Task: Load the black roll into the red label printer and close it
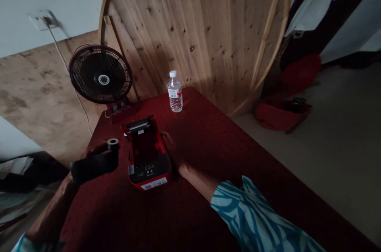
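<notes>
A small red and black printer (147, 156) lies on the red tablecloth (214, 152) with its lid open. My right hand (170, 147) rests against the printer's right side, fingers curled on its edge. My left hand (89, 152) is raised to the left of the printer and grips a dark roll (95, 162) with a pale core end showing at the top. Most of the left hand's fingers are hidden behind the roll.
A black table fan (100, 74) stands at the table's back left, its cable running up to a wall socket (43, 21). A clear water bottle (175, 92) stands behind the printer. A round wooden board (193, 25) leans on the wall. Red cushions (281, 115) lie on the floor right.
</notes>
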`<state>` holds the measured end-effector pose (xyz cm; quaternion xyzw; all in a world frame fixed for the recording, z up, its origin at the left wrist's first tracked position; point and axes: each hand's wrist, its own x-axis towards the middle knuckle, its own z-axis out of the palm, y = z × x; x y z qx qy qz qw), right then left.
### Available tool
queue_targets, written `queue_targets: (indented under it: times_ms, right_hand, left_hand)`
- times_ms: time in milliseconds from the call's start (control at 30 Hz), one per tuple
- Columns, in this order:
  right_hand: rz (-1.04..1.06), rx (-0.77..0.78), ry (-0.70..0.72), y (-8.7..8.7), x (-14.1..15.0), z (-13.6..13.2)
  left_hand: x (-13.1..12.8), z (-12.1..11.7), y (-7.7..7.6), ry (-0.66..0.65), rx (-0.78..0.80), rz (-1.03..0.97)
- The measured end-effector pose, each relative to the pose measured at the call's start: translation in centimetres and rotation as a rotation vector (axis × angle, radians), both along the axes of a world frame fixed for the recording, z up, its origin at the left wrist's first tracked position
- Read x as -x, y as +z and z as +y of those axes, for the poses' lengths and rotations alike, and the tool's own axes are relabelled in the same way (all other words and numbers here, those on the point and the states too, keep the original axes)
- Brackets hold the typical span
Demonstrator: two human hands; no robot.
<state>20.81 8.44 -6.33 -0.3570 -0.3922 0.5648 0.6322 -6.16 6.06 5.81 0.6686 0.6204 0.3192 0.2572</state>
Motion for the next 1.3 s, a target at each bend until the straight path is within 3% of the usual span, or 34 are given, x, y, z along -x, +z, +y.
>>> queue_targets:
  times_ms: [167, 333, 533, 700, 867, 1000, 1200, 1300]
  right_hand:
    - [-0.014, -0.023, -0.007, 0.9, -0.1, -0.4]
    - [-0.017, -0.043, -0.008, 1.3, -0.1, -0.4]
    - [-0.046, -0.049, -0.027, 0.9, -0.1, 0.0]
    - [-0.028, -0.063, -0.019, 0.6, -0.1, 0.1]
    - [-0.048, -0.072, -0.038, 0.3, 0.0, 0.2]
    - [-0.04, -0.069, -0.025, 0.4, 0.0, 0.3]
    - [-0.049, -0.076, -0.038, 0.3, 0.0, 0.3]
    - [-0.043, -0.078, -0.042, 0.2, 0.0, 0.3]
  left_hand:
    - [-7.3, -1.1, 1.3, -0.334, -0.02, 0.295]
    - [-10.2, 0.4, 0.5, -0.416, -0.097, 0.505]
    - [-11.4, 1.8, 0.3, -0.455, 0.037, 0.684]
    - [-11.7, 3.0, 0.0, -0.546, 0.125, 0.617]
    - [-11.0, 3.3, -0.9, -0.529, 0.119, 0.552]
    - [-10.9, 3.1, -0.5, -0.534, 0.116, 0.494]
    - [-9.1, -0.1, 1.4, -0.504, 0.15, 0.201]
    - [-8.3, -3.1, 1.0, -0.565, 0.012, 0.252]
